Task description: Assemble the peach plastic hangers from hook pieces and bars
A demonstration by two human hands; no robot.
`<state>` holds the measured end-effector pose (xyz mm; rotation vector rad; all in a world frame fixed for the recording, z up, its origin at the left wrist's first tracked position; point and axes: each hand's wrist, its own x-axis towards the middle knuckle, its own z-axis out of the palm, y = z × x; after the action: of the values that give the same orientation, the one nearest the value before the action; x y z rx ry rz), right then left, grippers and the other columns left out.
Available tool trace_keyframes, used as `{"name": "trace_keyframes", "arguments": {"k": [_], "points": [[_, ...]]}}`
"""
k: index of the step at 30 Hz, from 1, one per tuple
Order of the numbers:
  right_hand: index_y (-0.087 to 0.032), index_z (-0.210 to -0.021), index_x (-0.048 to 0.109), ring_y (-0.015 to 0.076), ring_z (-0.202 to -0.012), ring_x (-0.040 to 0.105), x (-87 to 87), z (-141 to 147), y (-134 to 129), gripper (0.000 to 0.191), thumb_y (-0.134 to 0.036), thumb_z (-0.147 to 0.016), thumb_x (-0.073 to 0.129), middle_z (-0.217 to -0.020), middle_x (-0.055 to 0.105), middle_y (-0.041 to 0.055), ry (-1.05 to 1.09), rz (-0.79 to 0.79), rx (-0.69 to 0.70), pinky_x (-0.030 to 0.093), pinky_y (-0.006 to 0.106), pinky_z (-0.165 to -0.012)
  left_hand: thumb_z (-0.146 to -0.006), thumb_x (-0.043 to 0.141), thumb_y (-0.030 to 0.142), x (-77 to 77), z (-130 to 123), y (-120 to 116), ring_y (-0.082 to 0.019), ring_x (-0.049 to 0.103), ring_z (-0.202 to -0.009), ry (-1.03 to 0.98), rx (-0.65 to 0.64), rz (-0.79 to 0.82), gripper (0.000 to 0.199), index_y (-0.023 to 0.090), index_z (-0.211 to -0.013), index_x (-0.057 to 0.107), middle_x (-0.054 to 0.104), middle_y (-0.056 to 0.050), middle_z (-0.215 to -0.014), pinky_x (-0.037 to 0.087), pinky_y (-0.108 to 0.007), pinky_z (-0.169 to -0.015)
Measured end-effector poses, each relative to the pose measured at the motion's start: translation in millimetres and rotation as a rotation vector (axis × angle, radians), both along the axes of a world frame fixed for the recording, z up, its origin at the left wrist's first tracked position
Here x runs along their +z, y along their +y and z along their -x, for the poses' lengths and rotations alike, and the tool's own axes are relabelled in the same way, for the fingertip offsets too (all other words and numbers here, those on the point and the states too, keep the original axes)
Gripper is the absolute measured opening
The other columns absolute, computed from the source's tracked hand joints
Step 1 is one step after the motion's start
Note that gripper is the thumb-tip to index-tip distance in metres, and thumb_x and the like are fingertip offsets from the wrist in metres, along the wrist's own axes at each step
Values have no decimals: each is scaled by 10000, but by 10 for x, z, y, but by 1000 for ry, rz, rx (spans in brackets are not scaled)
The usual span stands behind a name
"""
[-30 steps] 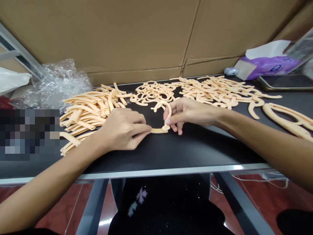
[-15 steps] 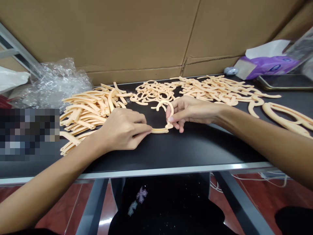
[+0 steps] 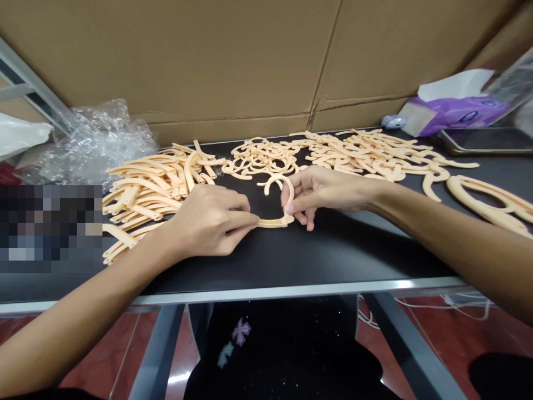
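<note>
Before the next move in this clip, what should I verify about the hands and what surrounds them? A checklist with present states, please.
1. Left hand grips the slim, curved, peach plastic-looking strip: ok, pinched between thumb and fingers.
2. Right hand grips the hooked, peach plastic-looking piece: ok, thumb against it.
3. Pieces meet at the strip's right end: ok, they overlap in view.
4. Pieces fastened together: cannot tell, detail too small.
5. Left hand apart from the heap of curved peach strips: cannot tell, overlapping view.
6. Purple-and-white tissue pack apart from right hand: ok.

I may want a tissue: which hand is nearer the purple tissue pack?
Right. The right hand is left of the purple tissue pack and closer to the viewer; the left hand is farther left.
</note>
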<state>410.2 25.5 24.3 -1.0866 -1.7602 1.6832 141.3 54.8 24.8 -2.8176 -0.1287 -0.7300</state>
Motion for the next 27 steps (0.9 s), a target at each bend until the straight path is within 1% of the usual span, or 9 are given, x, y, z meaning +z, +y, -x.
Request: {"name": "trace_keyframes", "arguments": {"k": [6, 12, 16, 18, 20, 22, 24, 26, 27], "points": [[-147, -814, 654, 88, -540, 662, -27, 22, -16, 163, -198, -818, 809, -638, 670, -28, -44, -135, -8, 591, 175, -493, -940, 640, 182, -11, -15, -11, -126, 654, -582, -35, -24, 96, 176, 176, -858, 796, 752, -24, -737, 418, -260, -536], [-173, -801, 637, 75, -513, 621, -29, 63, -116, 101, -179, -844, 729, -648, 653, -42, -52, -294, -23, 517, 165, -430, -935, 638, 181, -2, 10, 9, -123, 682, -614, -16, -9, 184, 171, 193, -873, 797, 772, -20, -774, 451, -242, -559], [-182, -798, 657, 89, -564, 661, 24, 92, -189, 78, -174, -854, 711, -697, 696, -29, -146, -463, -13, 521, 186, -504, -936, 644, 182, -7, 18, 40, -113, 682, -623, 8, 9, 201, 159, 196, -895, 797, 775, -18, -792, 458, -230, -565], [-179, -782, 666, 94, -564, 663, 40, 84, -187, 92, -178, -854, 724, -688, 698, -24, -154, -506, -26, 511, 196, -520, -936, 659, 188, -16, 22, 67, -114, 678, -630, -6, 18, 159, 132, 190, -933, 791, 772, -20, -801, 463, -231, -571], [-176, -770, 667, 98, -557, 652, 42, 58, -151, 113, -194, -842, 752, -690, 695, -15, -94, -487, -85, 504, 208, -509, -928, 691, 202, -13, 43, 98, -126, 674, -662, -83, 40, 89, 115, 195, -1002, 778, 773, -29, -846, 475, -246, -589], [-174, -771, 667, 103, -541, 636, 38, 20, -92, 139, -215, -819, 791, -691, 691, -6, 30, -469, -211, 508, 224, -494, -896, 751, 222, 12, 84, 121, -165, 681, -757, -222, 72, -33, 181, 229, -1076, 763, 774, -49, -943, 504, -294, -662], [-174, -783, 673, 106, -523, 619, 31, -14, -29, 172, -228, -783, 837, -672, 677, -7, 160, -479, -377, 506, 233, -476, -841, 818, 227, 48, 128, 120, -227, 675, -897, -357, 110, -191, 285, 274, -1116, 757, 762, -73, -1048, 510, -376, -783], [-177, -779, 676, 105, -509, 602, 19, -28, 17, 209, -235, -746, 874, -641, 656, -14, 258, -488, -531, 491, 229, -453, -803, 854, 224, 69, 140, 85, -272, 646, -984, -425, 127, -336, 356, 292, -1138, 755, 754, -77, -1054, 472, -445, -871], [-180, -777, 676, 106, -508, 600, 10, -24, 30, 223, -237, -731, 886, -631, 650, -16, 289, -481, -586, 487, 227, -444, -801, 855, 229, 66, 124, 55, -278, 632, -988, -430, 111, -387, 364, 287, -1146, 751, 754, -68, -1005, 452, -458, -887]]}}
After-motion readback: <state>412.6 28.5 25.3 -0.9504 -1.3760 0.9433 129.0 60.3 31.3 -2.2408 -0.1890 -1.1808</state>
